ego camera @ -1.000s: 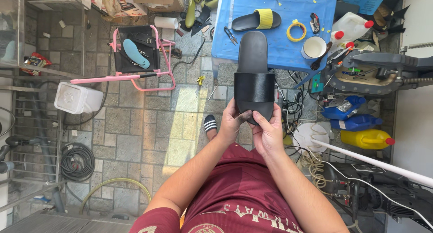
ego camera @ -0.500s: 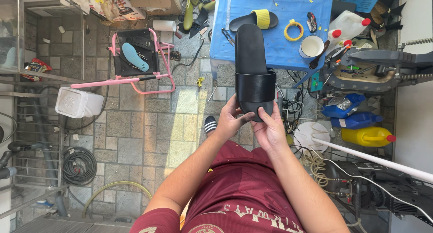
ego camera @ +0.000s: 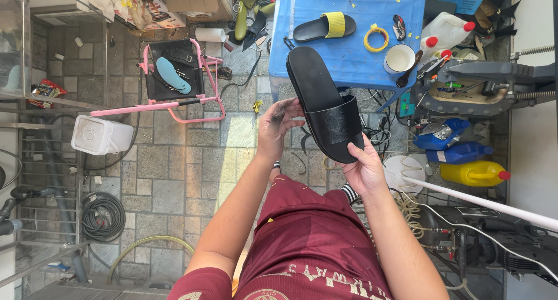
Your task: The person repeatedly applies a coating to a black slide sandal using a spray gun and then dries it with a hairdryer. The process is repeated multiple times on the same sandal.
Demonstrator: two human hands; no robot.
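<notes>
Head view: both hands hold a black slide sandal [ego camera: 325, 111] in the air, tilted, above the tiled floor [ego camera: 174, 172] and in front of the blue table [ego camera: 349, 56]. The right hand [ego camera: 363, 169] cups the strap end from below, fingers wrapped under the sole and apparently closed on it, though they are mostly hidden; the left hand [ego camera: 278, 126], its fingers [ego camera: 286, 109] slightly spread and dark-smudged, touches the sandal's left edge. On the table lie a yellow-strapped sandal [ego camera: 324, 27], a yellow ring [ego camera: 376, 38] and a white cup [ego camera: 399, 58].
</notes>
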